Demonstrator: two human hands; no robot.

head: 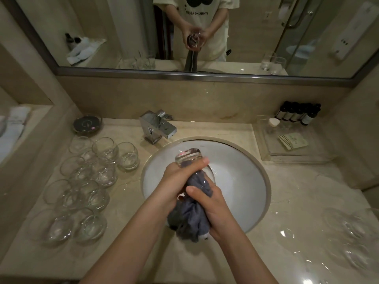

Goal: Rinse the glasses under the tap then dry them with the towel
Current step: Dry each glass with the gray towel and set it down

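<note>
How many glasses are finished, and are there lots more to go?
Hard to count finished ones. A few glasses stand right of the sink, perhaps done, but they are blurred. In hand: the left hand holds one glass over the sink, and the right hand pushes the grey towel into it. Many glasses wait on the left; the tap shows no water.

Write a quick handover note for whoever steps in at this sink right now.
Left hand grips the glass over the basin. Right hand holds the grey towel, which is stuffed into the glass.
Tap is not running.
One group of glasses stands left of the basin, more glasses on the right; which group is finished cannot be told.
Left: finish drying this glass, set it down, continue.
</note>
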